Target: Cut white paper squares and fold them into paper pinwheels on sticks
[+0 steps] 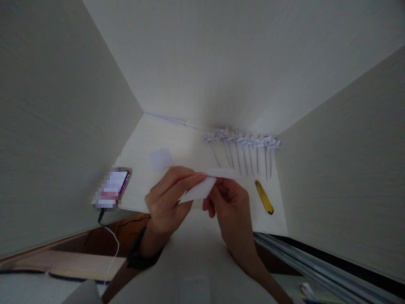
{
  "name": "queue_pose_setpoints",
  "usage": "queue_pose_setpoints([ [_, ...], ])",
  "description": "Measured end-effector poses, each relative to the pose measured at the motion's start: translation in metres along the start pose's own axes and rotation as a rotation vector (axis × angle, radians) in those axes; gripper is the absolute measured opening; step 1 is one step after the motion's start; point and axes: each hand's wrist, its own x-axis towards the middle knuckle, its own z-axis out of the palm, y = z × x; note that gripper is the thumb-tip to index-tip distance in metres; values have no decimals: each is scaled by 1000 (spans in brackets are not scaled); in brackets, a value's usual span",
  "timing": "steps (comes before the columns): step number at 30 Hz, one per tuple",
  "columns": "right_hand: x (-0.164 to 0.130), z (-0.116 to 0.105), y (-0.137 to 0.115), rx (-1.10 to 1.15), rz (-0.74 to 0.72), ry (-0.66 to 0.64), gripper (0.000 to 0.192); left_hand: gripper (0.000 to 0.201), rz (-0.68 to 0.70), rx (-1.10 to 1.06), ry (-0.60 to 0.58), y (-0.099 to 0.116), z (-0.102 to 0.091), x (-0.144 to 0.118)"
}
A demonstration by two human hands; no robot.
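Note:
A white sheet of paper point(200, 191), partly folded, is held up between both hands above the near edge of the white tabletop point(190, 143). My left hand point(172, 196) grips its left side, fingers along the top and thumb below. My right hand point(229, 200) pinches the right end, its other fingers curled in. Beyond the hands, several white paper pinwheels point(245, 141) on thin sticks lie in a row. A flat square of white paper point(161, 159) rests to the left, behind my left hand.
A yellow box cutter point(264, 197) lies right of my right hand. At the left edge, a phone point(112, 188) is plugged into a white cable point(116, 245). Thin white sticks point(167, 120) lie along the back wall. Pale panels enclose the tabletop at the left, back and right.

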Motion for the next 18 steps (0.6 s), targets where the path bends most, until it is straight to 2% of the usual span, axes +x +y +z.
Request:
queue_pose_setpoints([
  [6, -5, 0, 3, -259, -126, 105, 19, 37, 39, -42, 20, -3, -1, 0],
  [13, -8, 3, -1, -116, -33, -24, 33, 33, 108, -36, 76, -4, 0, 1],
  [15, -8, 4, -1, -94, -26, -29, 34, 32, 123, -37, 59, -3, -2, 3],
  [18, -7, 3, -1, -123, -76, 24, 25, 29, 129, -49, -3, 0, -4, 6],
])
